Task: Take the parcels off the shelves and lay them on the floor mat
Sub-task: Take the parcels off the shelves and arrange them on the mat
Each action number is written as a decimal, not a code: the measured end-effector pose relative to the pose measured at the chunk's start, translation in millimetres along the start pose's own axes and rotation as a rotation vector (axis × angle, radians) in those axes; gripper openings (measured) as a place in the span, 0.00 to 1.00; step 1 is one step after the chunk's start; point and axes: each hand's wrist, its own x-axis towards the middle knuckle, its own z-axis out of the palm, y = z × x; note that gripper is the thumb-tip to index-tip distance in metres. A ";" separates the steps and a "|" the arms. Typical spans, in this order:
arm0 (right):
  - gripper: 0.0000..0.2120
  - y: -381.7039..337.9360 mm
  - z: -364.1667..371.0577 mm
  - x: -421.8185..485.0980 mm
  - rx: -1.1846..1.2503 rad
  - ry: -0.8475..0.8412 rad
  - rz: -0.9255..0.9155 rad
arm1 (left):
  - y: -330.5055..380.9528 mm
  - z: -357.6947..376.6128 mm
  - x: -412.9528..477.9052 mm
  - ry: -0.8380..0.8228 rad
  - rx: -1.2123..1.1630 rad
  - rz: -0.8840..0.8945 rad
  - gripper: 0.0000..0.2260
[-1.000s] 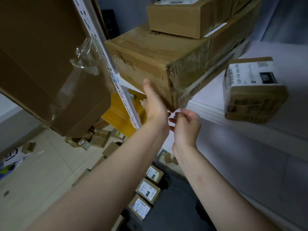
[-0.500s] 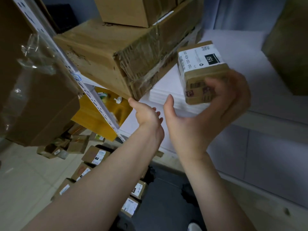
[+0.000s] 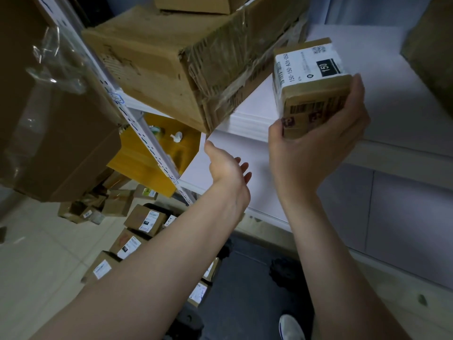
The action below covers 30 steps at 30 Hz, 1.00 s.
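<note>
Item: small brown cardboard parcel with white label, clasped in right grip, over near edge of white shelf; left grip relaxed, empty, below battered corrugated carton

Two hands, one shoe, at least ten parcels.
</note>
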 end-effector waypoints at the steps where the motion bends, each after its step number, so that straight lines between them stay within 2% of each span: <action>1: 0.41 1.9 -1.4 -3.2 0.033 0.016 -0.018 | -1.1 -1.9 0.4 -0.012 -0.005 -0.012 0.30; 7: 0.44 12.9 -17.8 -49.4 0.217 -0.031 -0.028 | -5.3 -18.0 7.5 -0.127 -0.026 -0.093 0.33; 12: 0.42 28.8 -34.7 -103.4 0.189 -0.089 -0.058 | -15.9 -44.8 20.7 -0.135 0.027 -0.144 0.35; 18: 0.42 57.8 -41.3 -159.2 0.198 -0.320 0.062 | -32.6 -86.3 48.2 -0.190 0.133 -0.163 0.40; 20: 0.42 69.8 -42.2 -171.0 0.177 -0.402 0.084 | -40.4 -100.7 54.7 -0.233 0.213 -0.148 0.37; 23: 0.43 86.7 -41.8 -183.5 0.111 -0.494 0.142 | -51.2 -118.1 62.7 -0.247 0.411 -0.123 0.23; 24: 0.44 90.6 -41.1 -187.7 0.083 -0.523 0.156 | -54.4 -123.1 65.2 -0.238 0.466 -0.120 0.21; 30: 0.46 102.8 -30.6 -212.4 -0.066 -0.692 0.127 | -64.0 -157.9 86.2 -0.134 0.475 -0.161 0.25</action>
